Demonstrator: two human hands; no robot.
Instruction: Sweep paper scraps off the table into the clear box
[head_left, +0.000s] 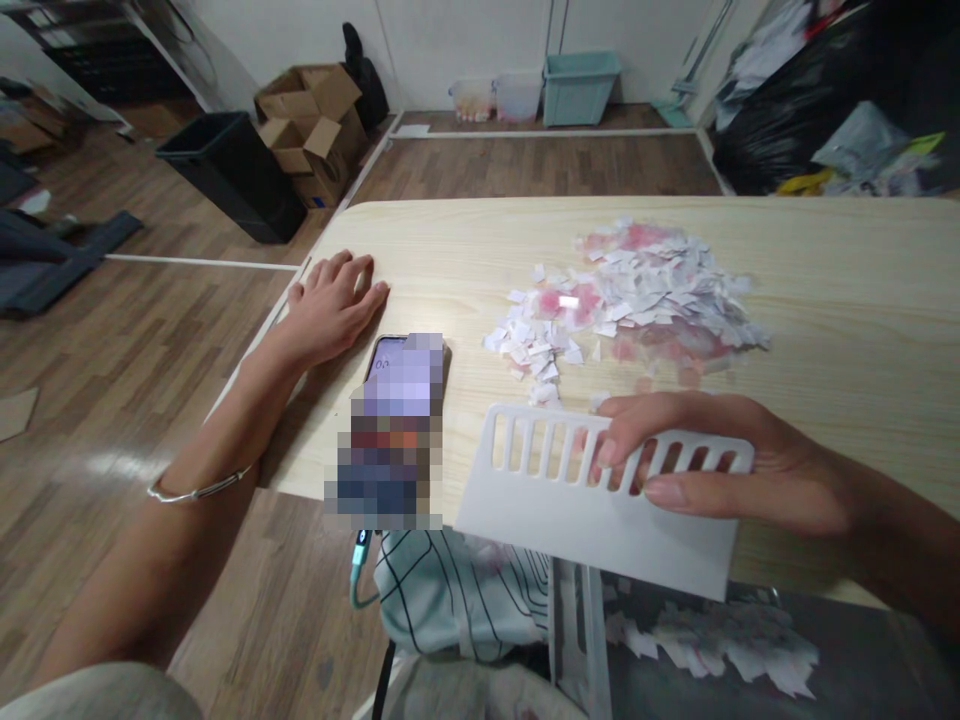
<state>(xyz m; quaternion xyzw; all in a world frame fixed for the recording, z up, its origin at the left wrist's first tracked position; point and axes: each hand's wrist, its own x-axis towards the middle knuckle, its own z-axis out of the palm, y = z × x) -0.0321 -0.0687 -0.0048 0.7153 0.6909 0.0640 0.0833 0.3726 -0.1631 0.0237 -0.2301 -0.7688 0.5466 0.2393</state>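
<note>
My left hand (335, 305) lies on the table's left side, fingers loosely spread with nothing in them. A phone (397, 375), partly blurred out, lies just right of it with a teal cable (358, 570) plugged in. My right hand (720, 450) grips a white slotted plastic board (592, 535) by its slotted upper edge, thumb on the near face and fingers reaching over and through the slots. The board is tilted above the table's front edge. Beyond it, a loose pile of small white and pinkish paper scraps (645, 290) is spread on the table.
Under the front edge, a grey open container (712, 690) holds more paper scraps (735, 635). The pale wooden table (855, 300) extends right. On the floor behind are a black bin (232, 180), cardboard boxes (311, 130), a teal tub (577, 90) and black bags (810, 115).
</note>
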